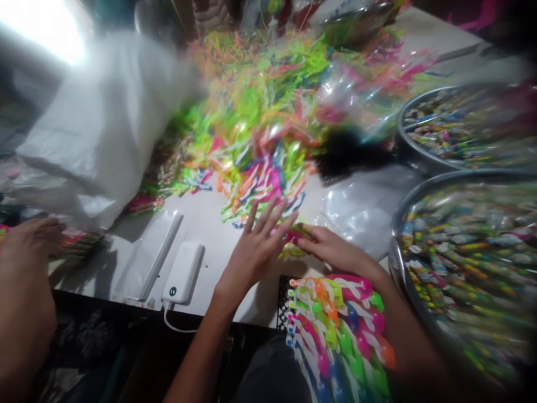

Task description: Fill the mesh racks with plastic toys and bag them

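Note:
My left hand (pixel 262 246) is held palm down over the near edge of a heap of neon plastic pieces (pixel 268 173), fingers spread, holding nothing I can see. Beside it, my right hand (pixel 325 244) has its thumb and fingers bent together at a small pink and green plastic piece (pixel 292 235), partly hidden by the left fingers. Below my right wrist stands a black perforated rack (pixel 284 302), packed with rows of pink, green, orange and blue pieces with white strips (pixel 335 330).
Two round metal tubs (pixel 394 246) of printed, colourful sticks stand at right. Clear plastic bags (pixel 356 207) lie near them. A white power bank (pixel 183 271) with a cable and a white tray (pixel 146 257) lie left. A co-worker's arm (pixel 25 280) reaches in beside a white sack (pixel 100 123).

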The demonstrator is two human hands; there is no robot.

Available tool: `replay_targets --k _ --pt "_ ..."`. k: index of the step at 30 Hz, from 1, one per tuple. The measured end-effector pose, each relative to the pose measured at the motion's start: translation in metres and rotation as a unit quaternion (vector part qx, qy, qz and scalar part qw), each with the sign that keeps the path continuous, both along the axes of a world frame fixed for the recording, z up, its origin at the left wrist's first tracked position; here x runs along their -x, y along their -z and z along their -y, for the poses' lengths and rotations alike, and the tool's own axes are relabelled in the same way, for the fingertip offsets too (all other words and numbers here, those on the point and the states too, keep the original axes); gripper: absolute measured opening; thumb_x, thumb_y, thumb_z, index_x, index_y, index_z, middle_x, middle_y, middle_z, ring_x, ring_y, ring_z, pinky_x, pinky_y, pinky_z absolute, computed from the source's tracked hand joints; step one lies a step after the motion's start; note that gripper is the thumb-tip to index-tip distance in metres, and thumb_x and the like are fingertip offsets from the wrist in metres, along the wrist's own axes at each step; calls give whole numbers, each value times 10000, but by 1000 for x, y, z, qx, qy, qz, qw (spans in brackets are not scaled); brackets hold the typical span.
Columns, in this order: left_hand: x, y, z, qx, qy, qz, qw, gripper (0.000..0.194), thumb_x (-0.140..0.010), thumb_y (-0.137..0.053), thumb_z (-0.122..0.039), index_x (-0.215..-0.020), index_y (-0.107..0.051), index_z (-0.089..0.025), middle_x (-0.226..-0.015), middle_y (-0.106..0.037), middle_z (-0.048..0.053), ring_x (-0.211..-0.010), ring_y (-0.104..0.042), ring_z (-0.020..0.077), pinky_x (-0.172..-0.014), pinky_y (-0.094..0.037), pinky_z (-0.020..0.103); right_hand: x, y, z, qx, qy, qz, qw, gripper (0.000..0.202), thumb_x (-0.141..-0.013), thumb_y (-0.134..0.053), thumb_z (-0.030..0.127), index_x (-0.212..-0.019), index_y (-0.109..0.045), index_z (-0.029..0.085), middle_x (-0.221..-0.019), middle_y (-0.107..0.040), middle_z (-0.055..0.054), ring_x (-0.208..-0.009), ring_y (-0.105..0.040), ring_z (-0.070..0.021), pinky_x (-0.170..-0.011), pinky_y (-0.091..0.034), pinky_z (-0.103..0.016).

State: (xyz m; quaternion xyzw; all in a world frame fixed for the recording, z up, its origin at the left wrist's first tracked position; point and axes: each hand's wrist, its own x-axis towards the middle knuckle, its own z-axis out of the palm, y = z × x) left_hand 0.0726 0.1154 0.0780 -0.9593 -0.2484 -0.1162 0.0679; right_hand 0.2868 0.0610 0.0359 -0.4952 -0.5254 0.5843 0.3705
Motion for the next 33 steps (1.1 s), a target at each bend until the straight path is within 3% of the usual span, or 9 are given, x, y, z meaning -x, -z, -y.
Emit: replay_targets --k 4,8,10,13,17,20,23,28,33 --pt "-1 5 -3 66 16 -49 997 232 -1011 -526 -127 -1234 -587 -156 -1176 -692 111 -1186 -648 284 -1139 -477 502 -4 -5 2 -17 -9 49 999 389 -1000 -608 553 -1240 -764 290 -1156 -769 -73 -1032 -713 -276 -904 -583 -448" --pt "15 17 -1 208 -100 148 962 187 -969 -536 -98 -1125 -585 -189 -981 -682 58 -872 -662 204 -769 -548 312 -1 9 11 -40 111 91 989 474 -1074 -427 559 -1358 -680 276 -1207 -732 -87 -975 -700 -237 -889 -582 -446" --pt "25 16 2 291 -175 323 884 154 -948 -605 -142 -1085 -586 -209 -911 -669 19 -783 -643 158 -712 -522 258 2 24 16 -86 112 161 977 409 -1051 -513 467 -1380 -659 272 -1321 -681 -102 -1118 -664 -271 -966 -556 -496" --pt "34 12 7 401 -217 529 715 206 -911 -735 -258 -1081 -625 -220 -746 -586 -49 -621 -566 97 -625 -484 206 5 48 20 -151 45 200 967 293 -945 -658 322 -1214 -748 247 -1272 -685 -117 -1237 -586 -339 -1072 -479 -595" --pt "38 18 12 497 -232 610 573 360 -856 -834 -390 -1138 -719 -199 -651 -509 -74 -567 -512 68 -615 -487 191 7 62 23 -142 92 143 975 200 -972 -599 347 -993 -762 233 -1076 -690 -116 -1125 -609 -317 -1030 -509 -576" --pt "34 28 18 511 -260 600 558 373 -854 -841 -411 -1159 -757 -214 -736 -640 -28 -728 -659 112 -748 -559 232 10 59 24 -80 148 52 984 278 -1007 -579 471 -1052 -721 236 -920 -687 -66 -825 -652 -226 -764 -588 -413" --pt "17 32 23 542 -238 542 597 396 -878 -813 -449 -1214 -753 -246 -1051 -773 54 -1041 -737 212 -963 -582 347 22 46 18 -14 184 -58 981 384 -978 -619 574 -1146 -712 241 -753 -664 -4 -583 -570 -162 -543 -493 -308" --pt "-26 24 22 555 -194 461 664 422 -776 -879 -500 -1057 -789 -198 -1212 -770 105 -1217 -678 301 -1083 -537 384 41 34 -12 -29 179 -147 972 305 -799 -837 485 -954 -781 228 -957 -760 -28 -906 -698 -211 -870 -577 -378" --pt "-40 26 6 565 -204 551 579 348 -792 -862 -459 -971 -717 -199 -942 -754 42 -943 -723 231 -949 -592 371 23 16 16 -16 246 -220 944 330 -897 -722 428 -1169 -735 243 -1211 -736 -59 -1111 -704 -230 -1040 -555 -443"
